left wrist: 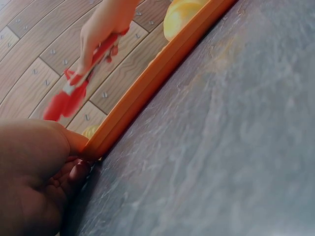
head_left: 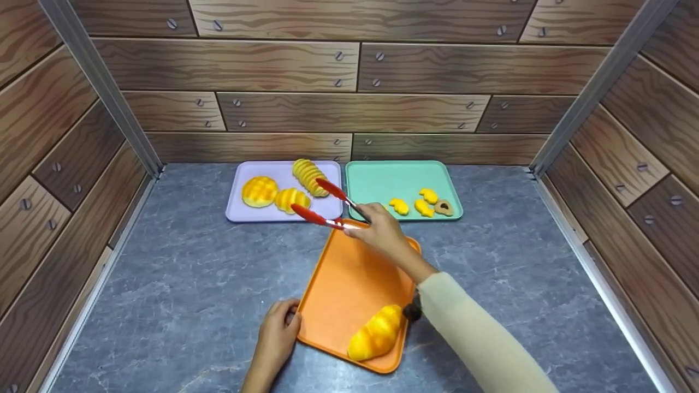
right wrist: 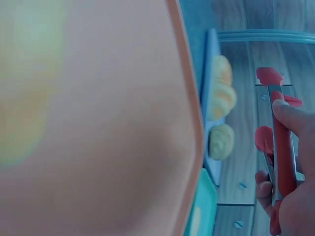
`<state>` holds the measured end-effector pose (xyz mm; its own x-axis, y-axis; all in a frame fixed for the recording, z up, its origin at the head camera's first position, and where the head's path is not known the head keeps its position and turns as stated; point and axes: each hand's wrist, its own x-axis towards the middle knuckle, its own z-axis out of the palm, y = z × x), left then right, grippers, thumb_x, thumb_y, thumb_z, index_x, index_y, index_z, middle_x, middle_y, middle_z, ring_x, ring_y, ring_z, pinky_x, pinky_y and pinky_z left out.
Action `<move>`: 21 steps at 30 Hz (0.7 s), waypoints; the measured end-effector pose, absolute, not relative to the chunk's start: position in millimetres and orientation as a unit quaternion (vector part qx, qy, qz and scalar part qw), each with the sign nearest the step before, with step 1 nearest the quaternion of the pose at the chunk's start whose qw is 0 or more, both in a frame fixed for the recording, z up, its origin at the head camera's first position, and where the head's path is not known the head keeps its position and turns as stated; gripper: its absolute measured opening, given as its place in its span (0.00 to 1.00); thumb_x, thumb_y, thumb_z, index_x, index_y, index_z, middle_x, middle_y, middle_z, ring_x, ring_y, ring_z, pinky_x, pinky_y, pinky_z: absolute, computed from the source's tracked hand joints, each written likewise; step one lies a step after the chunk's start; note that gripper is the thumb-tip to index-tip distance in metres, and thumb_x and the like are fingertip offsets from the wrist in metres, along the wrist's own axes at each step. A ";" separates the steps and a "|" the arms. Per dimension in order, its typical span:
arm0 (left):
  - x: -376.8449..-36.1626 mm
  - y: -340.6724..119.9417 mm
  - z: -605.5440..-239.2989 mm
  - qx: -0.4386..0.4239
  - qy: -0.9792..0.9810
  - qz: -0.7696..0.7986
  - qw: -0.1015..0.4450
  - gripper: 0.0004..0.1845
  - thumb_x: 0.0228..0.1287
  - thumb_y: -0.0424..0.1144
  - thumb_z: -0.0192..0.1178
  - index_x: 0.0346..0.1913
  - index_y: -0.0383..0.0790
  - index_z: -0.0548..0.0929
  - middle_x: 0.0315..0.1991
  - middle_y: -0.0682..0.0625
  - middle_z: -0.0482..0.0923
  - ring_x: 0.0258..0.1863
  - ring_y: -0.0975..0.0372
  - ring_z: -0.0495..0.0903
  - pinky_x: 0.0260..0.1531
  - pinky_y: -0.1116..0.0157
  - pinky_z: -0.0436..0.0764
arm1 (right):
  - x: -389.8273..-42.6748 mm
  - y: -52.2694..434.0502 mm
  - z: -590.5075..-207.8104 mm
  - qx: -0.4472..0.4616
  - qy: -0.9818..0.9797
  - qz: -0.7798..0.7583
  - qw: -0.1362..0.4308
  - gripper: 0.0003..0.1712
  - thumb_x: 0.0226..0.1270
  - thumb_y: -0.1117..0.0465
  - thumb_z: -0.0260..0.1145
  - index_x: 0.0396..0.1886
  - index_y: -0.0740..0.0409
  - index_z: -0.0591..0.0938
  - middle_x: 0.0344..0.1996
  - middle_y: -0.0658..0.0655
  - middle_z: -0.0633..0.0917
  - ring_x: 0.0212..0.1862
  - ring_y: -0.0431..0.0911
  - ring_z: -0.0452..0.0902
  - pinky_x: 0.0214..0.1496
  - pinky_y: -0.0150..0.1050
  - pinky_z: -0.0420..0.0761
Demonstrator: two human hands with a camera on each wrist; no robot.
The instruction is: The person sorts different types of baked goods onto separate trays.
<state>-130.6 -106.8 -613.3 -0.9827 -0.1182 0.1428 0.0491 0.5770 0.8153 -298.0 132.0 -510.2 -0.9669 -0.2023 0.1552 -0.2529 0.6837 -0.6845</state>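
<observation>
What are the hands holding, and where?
Right hand grips red tongs at their handle end; left hand holds the orange tray by its corner.

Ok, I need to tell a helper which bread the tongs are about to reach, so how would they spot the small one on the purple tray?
Find the lavender tray at the back left, beside the green tray. Three yellow breads lie on it; take the small ribbed bread at its front edge, between the red tongs tips, smaller than the round checkered bun and the long ridged loaf.
</observation>
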 end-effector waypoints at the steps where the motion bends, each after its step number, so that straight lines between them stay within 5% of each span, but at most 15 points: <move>1: -130.4 -106.6 -613.2 0.020 -0.884 -0.458 0.091 0.11 0.62 0.29 0.63 0.48 0.36 0.85 0.38 0.52 0.78 0.35 0.65 0.73 0.38 0.66 0.74 | -293.0 136.6 -508.1 0.126 -0.915 0.382 0.031 0.37 0.57 0.46 0.78 0.65 0.52 0.80 0.58 0.55 0.79 0.56 0.52 0.77 0.60 0.50 0.78; 14: -130.1 -105.6 -611.8 0.016 -0.882 -0.463 0.089 0.11 0.62 0.28 0.63 0.48 0.37 0.85 0.37 0.52 0.78 0.34 0.67 0.73 0.36 0.68 0.74 | -226.7 219.9 -518.6 0.153 -0.915 0.373 -0.013 0.48 0.54 0.36 0.75 0.73 0.47 0.72 0.67 0.57 0.74 0.64 0.57 0.73 0.61 0.59 0.76; 21: -130.5 -106.1 -612.5 0.017 -0.882 -0.461 0.096 0.12 0.62 0.27 0.64 0.48 0.36 0.85 0.37 0.52 0.78 0.35 0.66 0.73 0.37 0.67 0.75 | -198.2 258.7 -522.1 0.173 -0.896 0.408 -0.015 0.45 0.53 0.45 0.79 0.71 0.53 0.74 0.62 0.57 0.78 0.54 0.54 0.76 0.53 0.46 0.80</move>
<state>-130.5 -106.1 -612.5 -0.9811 -0.1176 0.1536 0.0590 0.5743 0.8165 -198.2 258.7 -522.1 -0.9397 -0.3220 0.1152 -0.2983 0.6068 -0.7367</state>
